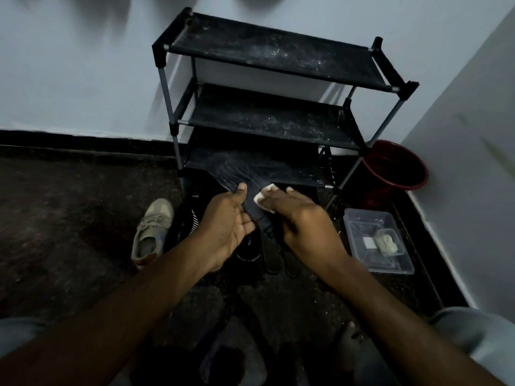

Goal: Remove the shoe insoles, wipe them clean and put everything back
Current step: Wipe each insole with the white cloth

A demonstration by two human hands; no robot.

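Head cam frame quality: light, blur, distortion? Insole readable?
Head view: dim, bluish light; the dark insole in the left hand nearly merges with the black rack shelf behind; the white wipe under the right hand stands out; wide-angle lens bows the walls; edges soft, no glare.

A black three-tier shoe rack [278,54] stands against a pale wall [69,79]. To its right a red bucket [379,154] sits in the corner. A clear plastic container [359,227] rests nearer on the dark floor [69,218].

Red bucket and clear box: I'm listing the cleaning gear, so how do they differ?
The red bucket is round and opaque; the clear box is rectangular and see-through. The bucket stands farther beside the rack; the box lies nearer and holds pale cloths. Both sit open-topped on the floor.
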